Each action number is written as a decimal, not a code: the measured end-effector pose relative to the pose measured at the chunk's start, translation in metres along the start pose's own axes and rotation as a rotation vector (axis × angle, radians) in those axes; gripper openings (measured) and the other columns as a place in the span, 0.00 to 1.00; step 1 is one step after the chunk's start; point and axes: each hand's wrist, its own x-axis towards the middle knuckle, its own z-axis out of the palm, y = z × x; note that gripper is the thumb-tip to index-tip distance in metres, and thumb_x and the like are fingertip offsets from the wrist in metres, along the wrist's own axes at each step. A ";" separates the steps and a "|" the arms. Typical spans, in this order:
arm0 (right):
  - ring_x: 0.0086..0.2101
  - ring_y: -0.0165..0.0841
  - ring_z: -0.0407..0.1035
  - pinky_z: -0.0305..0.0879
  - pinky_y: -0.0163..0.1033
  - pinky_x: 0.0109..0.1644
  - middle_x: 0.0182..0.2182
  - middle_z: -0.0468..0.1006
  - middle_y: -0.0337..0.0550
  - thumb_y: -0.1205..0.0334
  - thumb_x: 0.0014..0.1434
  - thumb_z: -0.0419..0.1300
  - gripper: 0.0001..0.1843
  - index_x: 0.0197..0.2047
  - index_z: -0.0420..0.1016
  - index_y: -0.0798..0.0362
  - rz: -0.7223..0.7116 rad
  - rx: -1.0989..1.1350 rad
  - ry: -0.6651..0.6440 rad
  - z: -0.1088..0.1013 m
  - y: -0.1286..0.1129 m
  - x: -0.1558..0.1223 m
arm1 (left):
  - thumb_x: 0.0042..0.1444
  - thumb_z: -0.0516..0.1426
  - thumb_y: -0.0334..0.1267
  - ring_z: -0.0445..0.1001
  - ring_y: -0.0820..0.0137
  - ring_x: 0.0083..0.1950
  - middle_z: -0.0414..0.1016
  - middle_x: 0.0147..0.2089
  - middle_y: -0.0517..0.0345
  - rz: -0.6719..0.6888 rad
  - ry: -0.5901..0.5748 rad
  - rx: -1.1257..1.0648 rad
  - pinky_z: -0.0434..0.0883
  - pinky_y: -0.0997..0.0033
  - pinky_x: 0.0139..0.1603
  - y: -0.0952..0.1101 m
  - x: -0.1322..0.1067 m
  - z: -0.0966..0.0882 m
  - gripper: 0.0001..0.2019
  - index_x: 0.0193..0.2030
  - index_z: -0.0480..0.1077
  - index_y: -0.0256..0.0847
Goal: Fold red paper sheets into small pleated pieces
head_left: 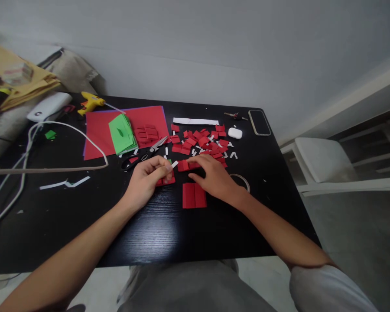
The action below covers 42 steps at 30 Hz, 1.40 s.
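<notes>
Nearby, one scissors (146, 154), one red panel (194, 195).

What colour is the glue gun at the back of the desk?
The glue gun is yellow, clearest in the head view.

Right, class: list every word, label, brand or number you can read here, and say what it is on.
No text here can be read.
The bundle on the yellow envelopes, far left: print too blurred to read.
The phone, earbud case and glue gun: no legible marking.
The red paper piece in the left hand: blank.
</notes>
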 end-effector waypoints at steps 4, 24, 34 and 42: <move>0.62 0.47 0.70 0.66 0.60 0.68 0.60 0.75 0.51 0.75 0.61 0.68 0.23 0.57 0.77 0.49 -0.118 -0.129 -0.139 0.008 0.018 0.015 | 0.62 0.64 0.40 0.71 0.72 0.31 0.75 0.29 0.60 0.057 0.036 0.016 0.69 0.72 0.36 0.000 0.000 -0.002 0.08 0.35 0.74 0.40; 0.42 0.35 0.82 0.77 0.42 0.52 0.42 0.86 0.41 0.53 0.61 0.72 0.14 0.47 0.83 0.48 0.474 1.291 -0.189 0.002 -0.019 -0.010 | 0.56 0.71 0.35 0.81 0.68 0.47 0.80 0.48 0.56 0.370 0.042 0.152 0.79 0.69 0.45 -0.011 -0.003 0.009 0.20 0.50 0.68 0.44; 0.46 0.37 0.80 0.76 0.44 0.56 0.43 0.86 0.41 0.55 0.58 0.74 0.13 0.45 0.83 0.49 0.254 0.758 0.064 0.016 -0.018 -0.017 | 0.56 0.70 0.34 0.81 0.72 0.36 0.82 0.36 0.62 0.246 0.043 0.095 0.76 0.72 0.40 -0.010 -0.005 0.013 0.19 0.48 0.66 0.43; 0.36 0.34 0.79 0.75 0.40 0.44 0.35 0.86 0.40 0.53 0.60 0.71 0.10 0.39 0.84 0.50 0.303 0.723 0.094 0.014 -0.019 -0.016 | 0.61 0.68 0.39 0.81 0.69 0.39 0.82 0.41 0.57 0.243 -0.007 0.180 0.77 0.68 0.43 -0.005 -0.005 0.010 0.13 0.47 0.69 0.43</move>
